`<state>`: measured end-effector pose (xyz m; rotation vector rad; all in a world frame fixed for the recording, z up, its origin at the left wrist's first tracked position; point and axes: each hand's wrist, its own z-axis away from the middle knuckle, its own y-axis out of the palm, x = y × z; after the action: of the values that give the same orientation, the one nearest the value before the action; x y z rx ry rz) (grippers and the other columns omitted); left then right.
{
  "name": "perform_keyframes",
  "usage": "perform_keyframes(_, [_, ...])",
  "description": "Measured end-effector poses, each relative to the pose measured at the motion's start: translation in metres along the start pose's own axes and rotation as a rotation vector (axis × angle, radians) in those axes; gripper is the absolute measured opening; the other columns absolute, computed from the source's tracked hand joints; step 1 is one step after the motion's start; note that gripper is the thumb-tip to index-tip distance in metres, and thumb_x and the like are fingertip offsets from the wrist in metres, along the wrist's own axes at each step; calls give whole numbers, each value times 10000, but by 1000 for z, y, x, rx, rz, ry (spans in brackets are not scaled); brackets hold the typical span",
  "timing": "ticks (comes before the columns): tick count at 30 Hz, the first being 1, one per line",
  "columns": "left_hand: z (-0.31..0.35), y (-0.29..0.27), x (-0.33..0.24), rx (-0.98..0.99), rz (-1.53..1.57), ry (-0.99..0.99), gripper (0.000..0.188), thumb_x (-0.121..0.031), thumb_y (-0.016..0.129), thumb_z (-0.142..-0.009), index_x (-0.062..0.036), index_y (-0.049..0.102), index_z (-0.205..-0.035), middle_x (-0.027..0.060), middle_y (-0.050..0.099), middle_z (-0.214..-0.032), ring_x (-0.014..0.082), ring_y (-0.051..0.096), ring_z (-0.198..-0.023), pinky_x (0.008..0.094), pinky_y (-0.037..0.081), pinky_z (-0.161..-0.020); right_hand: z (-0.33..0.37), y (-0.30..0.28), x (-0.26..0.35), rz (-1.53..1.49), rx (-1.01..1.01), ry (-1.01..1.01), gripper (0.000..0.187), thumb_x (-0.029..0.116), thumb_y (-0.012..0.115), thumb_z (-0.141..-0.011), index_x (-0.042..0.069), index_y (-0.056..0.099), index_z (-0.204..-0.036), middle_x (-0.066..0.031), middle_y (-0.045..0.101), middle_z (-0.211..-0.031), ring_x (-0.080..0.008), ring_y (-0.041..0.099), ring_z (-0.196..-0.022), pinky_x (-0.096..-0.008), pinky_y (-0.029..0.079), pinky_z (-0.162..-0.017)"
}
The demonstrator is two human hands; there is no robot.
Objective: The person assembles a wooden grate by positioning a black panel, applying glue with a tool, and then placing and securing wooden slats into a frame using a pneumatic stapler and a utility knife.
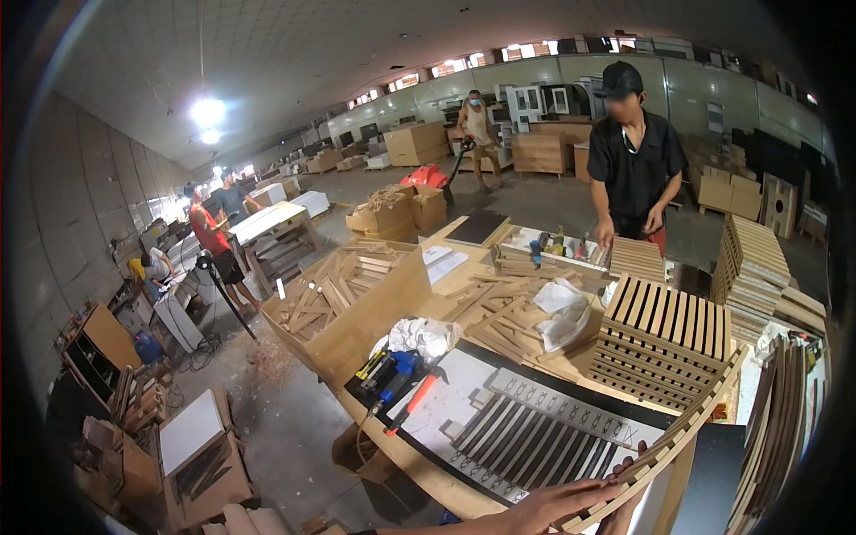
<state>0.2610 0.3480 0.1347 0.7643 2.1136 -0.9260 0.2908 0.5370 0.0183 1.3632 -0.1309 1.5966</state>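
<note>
My left hand (pixel 562 501) comes in from the lower edge and lies along the low end of a curved slatted wooden panel (pixel 704 401), fingers stretched over its rail and gripping it. Only a few fingertips of my right hand (pixel 637 448) show, hooked over the same rail from behind; the rest is hidden by the panel. The panel arcs up to the right. Beneath it on the workbench (pixel 428 468) lies a flat jig with dark parallel slats (pixel 535 432).
A stack of slatted panels (pixel 664 330) stands behind the jig. A blue drill (pixel 399 366), a red-handled tool (pixel 412 401) and a white rag (pixel 426 336) lie at the left. A person in black (pixel 633 160) works at the far side. A bin of offcuts (pixel 343 285) stands at the left.
</note>
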Motion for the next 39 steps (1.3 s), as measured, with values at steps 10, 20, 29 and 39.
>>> perform_keyframes(10, [-4,7,1,-86,-41,87,583,-445,612,-825,8,563,-1188,221,522,-1197,350,560,-1052,383,485,-832,-48,-47,-51,-403,7,-105,561,458,454,-917,71,390,-1318,-25,551,-645,-112,543,-500,-213,447,-392])
perform_keyframes(20, [-3,4,6,-103,15,6,462,-337,662,-813,-32,602,-1154,199,530,-1199,341,559,-1056,380,477,-844,-37,-27,-37,-419,39,-124,599,580,493,-857,76,460,-1179,-16,497,-550,-121,509,-405,-217,409,-338])
perform_keyframes(29, [-3,3,7,-110,-29,18,459,-328,669,-805,-34,604,-1152,192,532,-1199,332,551,-1070,380,464,-871,-30,-18,-27,-386,-47,-112,587,590,499,-850,79,473,-1140,-1,475,-530,-103,475,-375,-206,387,-330])
perform_keyframes(39, [-5,6,9,-90,-2,34,455,-316,670,-801,-47,604,-1162,194,532,-1204,331,554,-1070,371,481,-861,-36,-32,-29,-354,-42,-166,631,596,488,-852,81,451,-1216,9,500,-582,-95,509,-434,-203,404,-346])
